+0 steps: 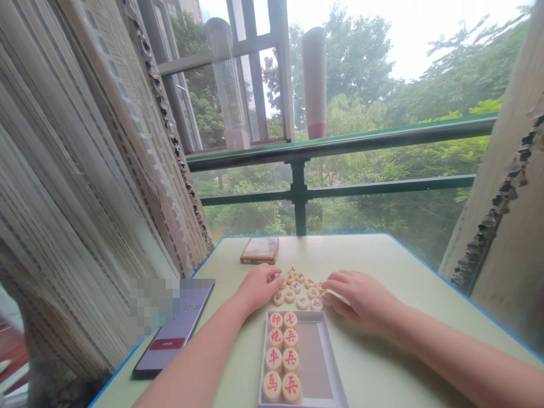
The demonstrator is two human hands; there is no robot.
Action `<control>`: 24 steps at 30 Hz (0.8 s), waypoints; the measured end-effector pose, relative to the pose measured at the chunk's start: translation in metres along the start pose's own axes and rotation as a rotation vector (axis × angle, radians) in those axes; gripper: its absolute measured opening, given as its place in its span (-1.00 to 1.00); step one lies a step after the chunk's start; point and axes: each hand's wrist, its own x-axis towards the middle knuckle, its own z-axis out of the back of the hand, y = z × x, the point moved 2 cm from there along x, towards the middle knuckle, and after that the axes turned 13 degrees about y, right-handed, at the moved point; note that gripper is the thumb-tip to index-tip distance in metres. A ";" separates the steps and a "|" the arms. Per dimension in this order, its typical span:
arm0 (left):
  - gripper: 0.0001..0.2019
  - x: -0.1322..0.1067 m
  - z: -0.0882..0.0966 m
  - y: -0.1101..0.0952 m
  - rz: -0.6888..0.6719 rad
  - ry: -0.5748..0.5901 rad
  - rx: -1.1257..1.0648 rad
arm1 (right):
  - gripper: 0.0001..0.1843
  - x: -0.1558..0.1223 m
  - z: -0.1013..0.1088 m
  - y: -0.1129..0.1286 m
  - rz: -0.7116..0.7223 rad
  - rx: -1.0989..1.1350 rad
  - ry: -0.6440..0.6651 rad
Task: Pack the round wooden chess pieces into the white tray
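Note:
Several loose Chinese chess pieces (302,302), wooden discs with dark characters, lie in a cluster on the table. At the cluster's left edge, my left hand (258,288) rests with its fingers slightly bent and apart, touching a piece. My right hand (355,292) lies along the right edge, fingers stretched out against the outer pieces and partly covering them. Nearer to me stands a shallow open box (317,362). Two columns of pieces with red characters (290,360) fill its left side, face up; the grey bottom shows on its right.
A phone (178,328) with a lit screen lies at the table's left edge, partly blurred out. A flat brown-edged box (260,249) sits at the far side of the pale green table (374,362). Curtains (85,141) and a green railing (348,141) surround the table.

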 end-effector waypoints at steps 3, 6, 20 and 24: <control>-0.73 0.001 -0.001 0.000 0.004 0.028 -0.023 | -0.69 -0.001 0.002 0.002 0.006 -0.026 -0.074; -0.76 0.003 -0.002 0.003 0.042 0.003 -0.109 | -0.70 -0.001 0.002 0.003 0.024 -0.040 -0.122; -0.67 -0.010 0.005 -0.042 -0.009 -0.047 -0.861 | -0.73 0.008 -0.005 0.027 -0.081 0.126 -0.313; -0.67 -0.020 0.006 -0.061 -0.054 0.017 -0.917 | -0.63 0.010 -0.009 0.033 -0.125 0.208 -0.362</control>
